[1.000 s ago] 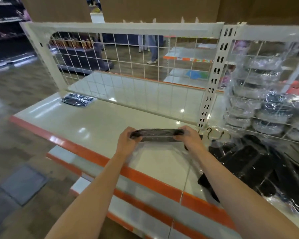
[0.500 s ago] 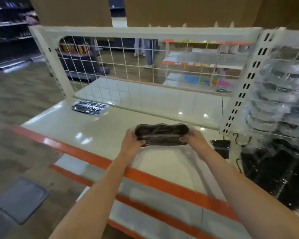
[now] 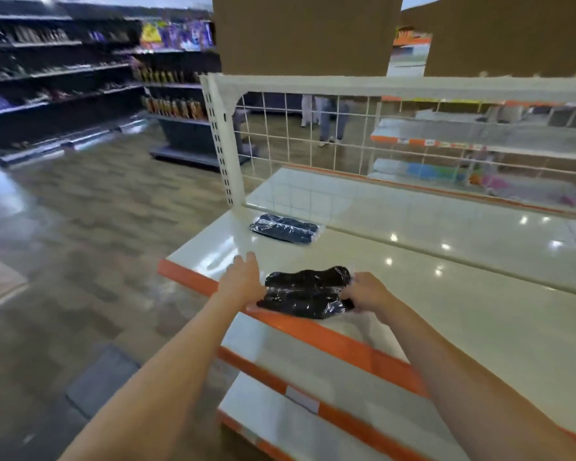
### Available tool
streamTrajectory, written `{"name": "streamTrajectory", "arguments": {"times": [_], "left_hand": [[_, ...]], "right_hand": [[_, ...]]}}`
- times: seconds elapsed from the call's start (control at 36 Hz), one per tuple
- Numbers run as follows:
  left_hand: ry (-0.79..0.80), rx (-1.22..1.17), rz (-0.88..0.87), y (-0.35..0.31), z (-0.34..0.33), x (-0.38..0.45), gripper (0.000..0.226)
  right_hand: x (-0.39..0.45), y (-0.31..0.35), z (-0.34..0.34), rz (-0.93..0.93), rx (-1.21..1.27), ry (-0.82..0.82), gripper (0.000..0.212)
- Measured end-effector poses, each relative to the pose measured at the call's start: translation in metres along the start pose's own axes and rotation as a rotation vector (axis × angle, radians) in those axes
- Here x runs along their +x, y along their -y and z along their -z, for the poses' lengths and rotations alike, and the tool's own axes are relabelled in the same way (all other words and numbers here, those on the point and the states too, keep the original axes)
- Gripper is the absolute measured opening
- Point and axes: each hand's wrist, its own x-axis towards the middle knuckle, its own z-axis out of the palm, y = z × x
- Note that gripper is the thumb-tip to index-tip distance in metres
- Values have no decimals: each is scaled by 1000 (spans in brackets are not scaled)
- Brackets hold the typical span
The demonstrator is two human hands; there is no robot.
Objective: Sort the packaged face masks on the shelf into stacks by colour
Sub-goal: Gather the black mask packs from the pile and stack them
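A black face mask pack (image 3: 308, 291) in clear plastic lies on the cream shelf (image 3: 463, 314), close to its orange front edge near the left end. My right hand (image 3: 366, 292) grips the pack's right end with curled fingers. My left hand (image 3: 243, 281) is at the pack's left end, its fingers stretched straight forward over the shelf and its heel touching the pack. A dark blue mask pack (image 3: 285, 227) lies flat farther back, at the shelf's rear left corner by the upright post.
A white wire grid (image 3: 313, 134) backs the shelf, with a perforated post (image 3: 222, 144) at its left. Lower shelves with orange edges (image 3: 313, 407) step out below. The aisle floor opens to the left, and dark stocked racks (image 3: 64, 88) stand beyond.
My view and both hands have swung left along the shelf. The black pack came down from the air onto the shelf near the front edge, and my left hand's fingers straightened off it.
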Motion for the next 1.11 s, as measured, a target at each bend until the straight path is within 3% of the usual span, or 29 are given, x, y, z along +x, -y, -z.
{"name": "streamTrajectory", "arguments": {"times": [0.08, 0.14, 0.19, 0.42, 0.56, 0.67, 0.75, 0.97, 1.11], "left_hand": [[-14, 36, -82, 9, 5, 16, 46], [-18, 25, -133, 11, 7, 30, 36], [-21, 0, -167, 12, 13, 42, 30], [82, -1, -153, 35, 37, 98, 39], [168, 52, -171, 41, 38, 124, 39], [234, 89, -211, 42, 29, 140, 37], [243, 115, -278, 41, 27, 153, 35], [245, 324, -576, 17, 24, 183, 25], [186, 444, -785, -19, 15, 184, 26]], "right_hand": [[17, 15, -5, 5, 27, -18, 27], [30, 27, -8, 7, 83, -42, 16], [49, 40, -10, 28, 129, -78, 18], [126, 88, -36, 54, 240, -172, 18], [154, 84, -48, -2, -35, -207, 8], [170, 77, -56, -58, -76, -244, 9], [181, 79, -60, -81, -88, -327, 27], [176, 84, -63, -255, -400, -452, 73], [150, 73, -42, -198, -480, -415, 54]]}}
